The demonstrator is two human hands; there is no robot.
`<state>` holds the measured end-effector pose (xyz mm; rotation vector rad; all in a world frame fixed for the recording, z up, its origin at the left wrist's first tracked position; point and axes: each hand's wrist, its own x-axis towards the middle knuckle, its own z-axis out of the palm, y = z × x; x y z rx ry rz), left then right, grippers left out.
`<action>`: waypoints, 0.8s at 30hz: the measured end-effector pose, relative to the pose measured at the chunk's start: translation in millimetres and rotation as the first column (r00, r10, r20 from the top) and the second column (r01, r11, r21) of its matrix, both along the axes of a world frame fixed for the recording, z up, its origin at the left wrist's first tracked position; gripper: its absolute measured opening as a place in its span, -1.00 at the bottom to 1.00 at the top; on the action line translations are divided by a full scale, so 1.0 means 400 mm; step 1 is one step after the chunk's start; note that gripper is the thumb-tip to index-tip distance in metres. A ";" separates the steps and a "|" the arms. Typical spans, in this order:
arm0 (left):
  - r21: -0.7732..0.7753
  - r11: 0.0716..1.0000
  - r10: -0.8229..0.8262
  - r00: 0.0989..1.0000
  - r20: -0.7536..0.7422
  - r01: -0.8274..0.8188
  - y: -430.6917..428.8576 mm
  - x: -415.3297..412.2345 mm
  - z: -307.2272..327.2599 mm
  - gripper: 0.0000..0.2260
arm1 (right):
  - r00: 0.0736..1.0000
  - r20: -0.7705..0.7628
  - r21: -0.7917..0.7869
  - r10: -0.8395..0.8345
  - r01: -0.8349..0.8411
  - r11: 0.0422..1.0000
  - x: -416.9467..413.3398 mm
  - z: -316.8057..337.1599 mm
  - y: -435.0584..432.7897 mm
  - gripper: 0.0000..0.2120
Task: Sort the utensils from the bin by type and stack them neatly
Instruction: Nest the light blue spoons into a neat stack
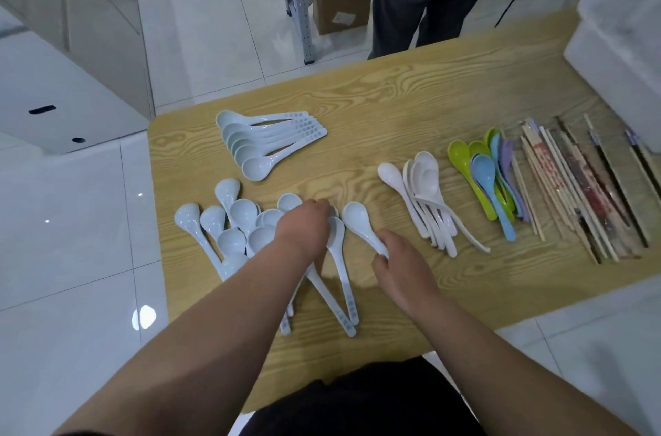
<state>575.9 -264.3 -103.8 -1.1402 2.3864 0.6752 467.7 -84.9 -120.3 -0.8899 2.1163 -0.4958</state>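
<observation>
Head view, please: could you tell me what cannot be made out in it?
All in the head view:
- The left hand hides its own grip and part of the loose spoon pile under its back.
- The right hand hides the handle end of the white spoon it pinches.
- The white bin is cut by the right edge; contents unseen.
- Print on the chopsticks is too small.

Bright even light; floor (144, 317) glare; edges bowed, corners soft.
</observation>
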 end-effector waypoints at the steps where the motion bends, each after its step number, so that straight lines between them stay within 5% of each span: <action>1: 0.029 0.999 0.042 0.999 -0.024 -0.041 0.002 0.003 -0.003 -0.81 | 1.000 0.029 -0.044 -0.011 0.012 0.999 -0.004 0.002 0.010 -0.64; 6: 0.316 0.890 0.399 0.898 -0.187 -0.329 0.034 0.073 0.059 -0.87 | 0.991 0.136 -0.163 -0.007 0.029 0.986 -0.005 0.060 0.039 -0.62; 11: 0.785 0.406 0.820 0.565 -0.087 -0.468 0.067 0.176 0.134 -0.82 | 0.960 0.200 -0.204 0.198 -0.157 0.966 0.030 0.135 0.035 -0.63; 16: 0.858 0.202 0.941 0.337 -0.036 -0.472 0.080 0.261 0.152 -0.83 | 0.882 0.459 -0.122 0.103 -0.052 0.991 0.096 0.189 0.026 -0.64; 24: 0.915 0.086 0.983 0.184 -0.013 -0.394 0.166 0.360 0.182 -0.68 | 0.861 0.471 -0.110 0.192 -0.159 0.981 0.203 0.247 0.019 -0.66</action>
